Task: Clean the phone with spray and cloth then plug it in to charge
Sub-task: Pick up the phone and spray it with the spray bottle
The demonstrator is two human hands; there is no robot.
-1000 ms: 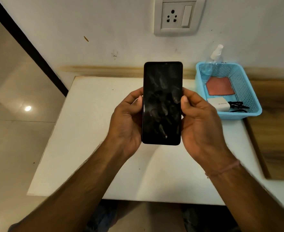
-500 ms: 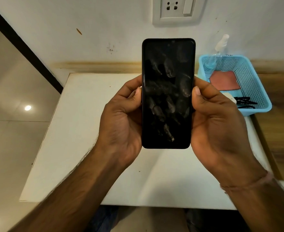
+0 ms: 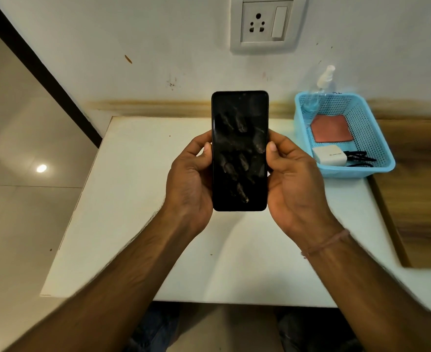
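- Head view: the phone (image 3: 239, 151) is at frame centre, upright, screen facing the camera, dark and covered with smudges.
- Left hand (image 3: 190, 184) grips the phone's left edge, fingers curled behind it, thumb on the side.
- Right hand (image 3: 294, 184) grips the right edge the same way.
- White table (image 3: 138, 212) lies below both hands.
- Blue basket (image 3: 376, 138) sits at right of frame on the table; it holds the spray bottle (image 3: 322, 85) in its far corner, a pink cloth (image 3: 332, 132), a white charger (image 3: 328, 154) and a black cable (image 3: 360, 158).
- Wall socket (image 3: 266, 21) is at upper centre-right of the frame.
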